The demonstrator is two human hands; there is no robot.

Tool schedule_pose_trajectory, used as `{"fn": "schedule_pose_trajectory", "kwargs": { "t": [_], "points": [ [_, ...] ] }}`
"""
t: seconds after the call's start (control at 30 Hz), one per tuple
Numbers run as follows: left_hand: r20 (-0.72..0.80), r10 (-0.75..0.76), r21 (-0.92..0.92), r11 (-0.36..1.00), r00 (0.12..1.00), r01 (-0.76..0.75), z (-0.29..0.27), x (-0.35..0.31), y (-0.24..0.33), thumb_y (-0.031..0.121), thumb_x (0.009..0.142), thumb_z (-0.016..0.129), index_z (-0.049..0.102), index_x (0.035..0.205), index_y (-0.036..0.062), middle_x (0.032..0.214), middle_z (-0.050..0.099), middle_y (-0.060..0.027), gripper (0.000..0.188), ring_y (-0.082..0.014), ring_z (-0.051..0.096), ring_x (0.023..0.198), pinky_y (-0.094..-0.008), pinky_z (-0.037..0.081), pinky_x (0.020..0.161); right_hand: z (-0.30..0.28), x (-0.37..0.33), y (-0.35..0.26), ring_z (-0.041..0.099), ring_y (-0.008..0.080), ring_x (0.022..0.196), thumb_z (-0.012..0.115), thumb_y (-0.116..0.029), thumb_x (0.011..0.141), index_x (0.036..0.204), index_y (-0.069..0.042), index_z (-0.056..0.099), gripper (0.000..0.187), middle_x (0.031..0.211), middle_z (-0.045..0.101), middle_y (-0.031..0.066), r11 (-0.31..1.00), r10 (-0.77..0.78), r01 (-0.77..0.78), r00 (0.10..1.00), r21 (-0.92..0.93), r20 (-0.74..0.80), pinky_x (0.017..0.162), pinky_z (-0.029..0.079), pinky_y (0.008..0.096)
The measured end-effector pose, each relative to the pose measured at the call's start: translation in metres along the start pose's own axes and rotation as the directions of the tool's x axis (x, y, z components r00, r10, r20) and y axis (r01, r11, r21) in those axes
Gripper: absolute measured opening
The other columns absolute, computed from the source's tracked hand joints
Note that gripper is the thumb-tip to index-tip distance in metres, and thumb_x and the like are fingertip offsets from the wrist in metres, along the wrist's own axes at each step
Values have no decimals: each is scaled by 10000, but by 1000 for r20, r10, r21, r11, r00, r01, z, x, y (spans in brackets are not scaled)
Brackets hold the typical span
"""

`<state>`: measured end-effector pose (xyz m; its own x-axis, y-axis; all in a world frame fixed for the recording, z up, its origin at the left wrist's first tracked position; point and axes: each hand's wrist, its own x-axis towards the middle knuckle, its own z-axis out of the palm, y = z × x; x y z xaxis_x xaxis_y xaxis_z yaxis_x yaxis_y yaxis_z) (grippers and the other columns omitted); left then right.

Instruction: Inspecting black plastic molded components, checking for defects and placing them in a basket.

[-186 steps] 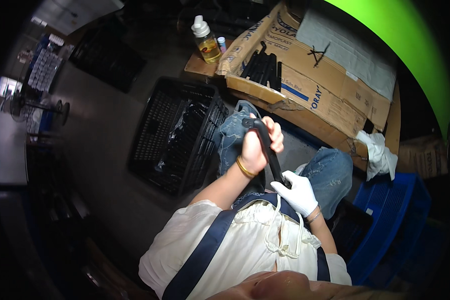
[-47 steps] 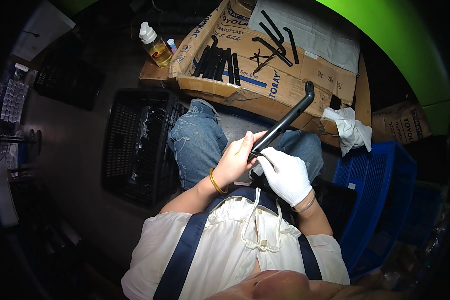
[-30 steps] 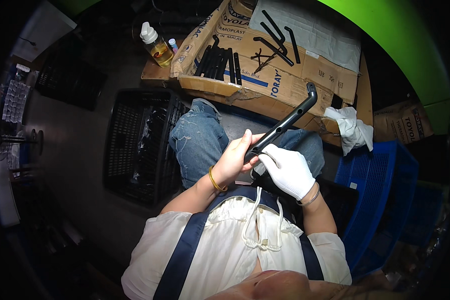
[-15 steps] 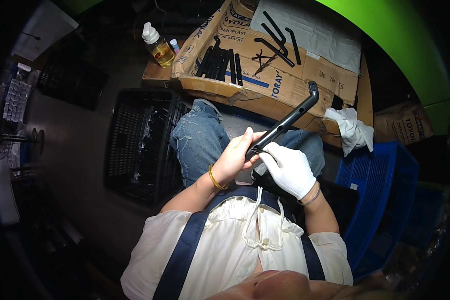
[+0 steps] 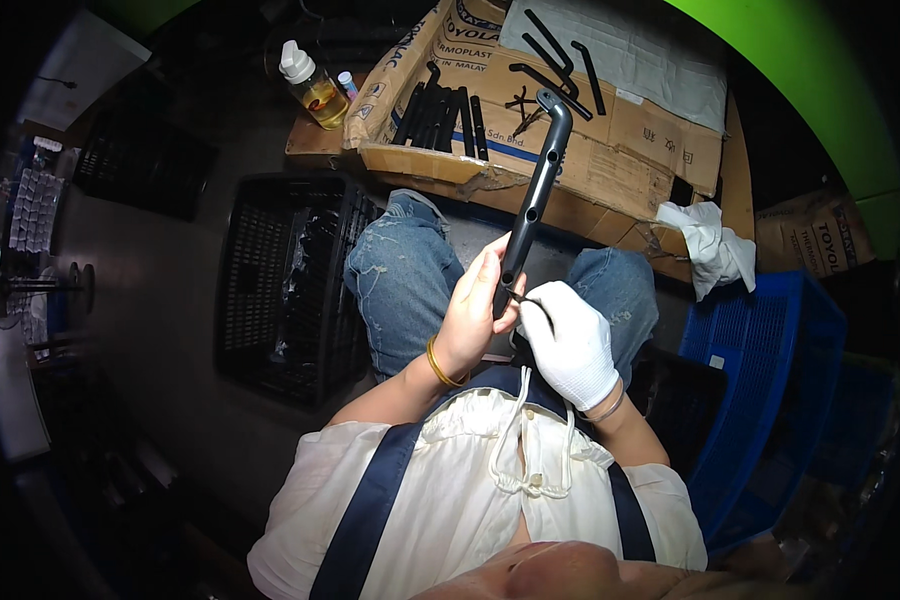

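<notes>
At left in the frame, we see a black basket [image 5: 255, 270] on the floor, with a bottle [image 5: 322, 100] of yellow liquid at upper left. Right of the bottle, we find a bundle of black tubes [image 5: 436, 120] lying on flattened cardboard [image 5: 620, 175]. Near the centre, our bare left hand [image 5: 478, 298] is wrapped around the lower end of a bent black tube [image 5: 535, 205], thumb along its side. Most of its length rises above our grip toward the top of the frame, tilted slightly right, its bent tip over the cardboard. Just right of centre, our white-gloved right hand [image 5: 573, 352] has thumb and fingers pinched together on a thin dark piece [image 5: 516, 295] against that lower end; its shape is too small to tell. Farther right, we see a white cloth [image 5: 710, 250] hanging above a blue crate [image 5: 740, 400].
</notes>
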<state>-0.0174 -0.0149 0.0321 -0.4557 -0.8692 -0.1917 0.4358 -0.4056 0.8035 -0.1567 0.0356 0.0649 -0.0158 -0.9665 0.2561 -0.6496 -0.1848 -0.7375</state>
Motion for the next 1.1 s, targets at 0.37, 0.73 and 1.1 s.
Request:
{"fn": "schedule_pose_trajectory", "kwargs": {
  "t": [0.37, 0.73, 1.1],
  "points": [
    [-5, -22, 88, 996, 1000, 22, -2, -1, -1, 331, 1097, 266, 430, 1409, 27, 796, 500, -22, 466, -22, 337, 490, -165, 277, 415, -1, 2, -3, 677, 311, 674, 613, -216, 925, 924, -92, 657, 131, 799, 675, 96, 997, 81, -77, 985, -29, 151, 590, 542, 378],
    [5, -3, 58, 998, 1000, 3, 2, -2, -4, 368, 1093, 292, 415, 1441, 58, 801, 511, -11, 482, -23, 360, 510, -169, 299, 435, 5, 0, 3, 664, 318, 608, 625, -226, 917, 963, -69, 634, 163, 730, 653, 116, 993, 100, -90, 983, -74, 152, 531, 533, 401],
    [8, -29, 14, 999, 1000, 29, -3, -1, -6, 326, 1095, 287, 415, 1443, 36, 795, 514, -17, 471, -29, 340, 489, -178, 286, 426, 5, 0, 6, 661, 307, 591, 596, -212, 939, 1066, -62, 651, 205, 697, 649, 123, 996, 21, -7, 985, -83, 173, 525, 534, 392]
  ]
}}
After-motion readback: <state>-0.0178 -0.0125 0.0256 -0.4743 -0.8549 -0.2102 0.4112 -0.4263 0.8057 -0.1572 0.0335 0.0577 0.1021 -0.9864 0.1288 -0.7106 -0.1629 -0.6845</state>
